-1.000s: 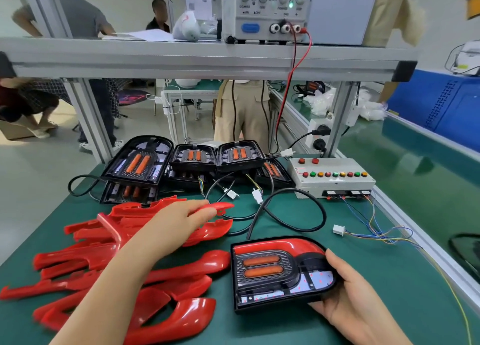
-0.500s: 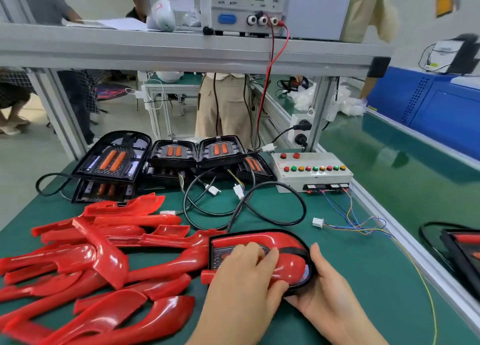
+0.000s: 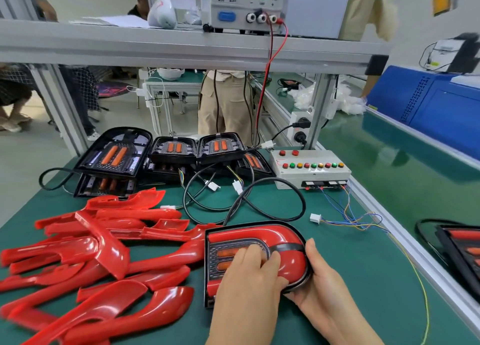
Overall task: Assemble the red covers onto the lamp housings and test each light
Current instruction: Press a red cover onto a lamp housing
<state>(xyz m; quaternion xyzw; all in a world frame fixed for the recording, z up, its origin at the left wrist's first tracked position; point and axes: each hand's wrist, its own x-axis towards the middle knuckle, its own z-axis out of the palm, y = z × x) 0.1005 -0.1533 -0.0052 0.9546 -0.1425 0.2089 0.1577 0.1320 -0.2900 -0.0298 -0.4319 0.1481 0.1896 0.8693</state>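
A black lamp housing (image 3: 207, 266) lies on the green mat in front of me, with a glossy red cover (image 3: 259, 231) seated over its curved upper and right side. My left hand (image 3: 249, 274) rests on top of it, fingers pressing on the cover's lower arm and the orange light strips. My right hand (image 3: 322, 274) grips the housing's right edge, thumb on the rim and fingers underneath. A heap of loose red covers (image 3: 98, 254) lies to the left.
Several bare housings (image 3: 114, 152) are stacked at the back of the mat, with black cables (image 3: 272, 209) looping forward. A grey test box (image 3: 309, 168) with coloured buttons sits at back right, its white connector (image 3: 315, 218) lying loose. Another lamp (image 3: 462, 248) lies at far right.
My left hand left the pile of covers, brought a red cover onto the housing and now presses it down. My right hand has stayed on the housing's right edge.
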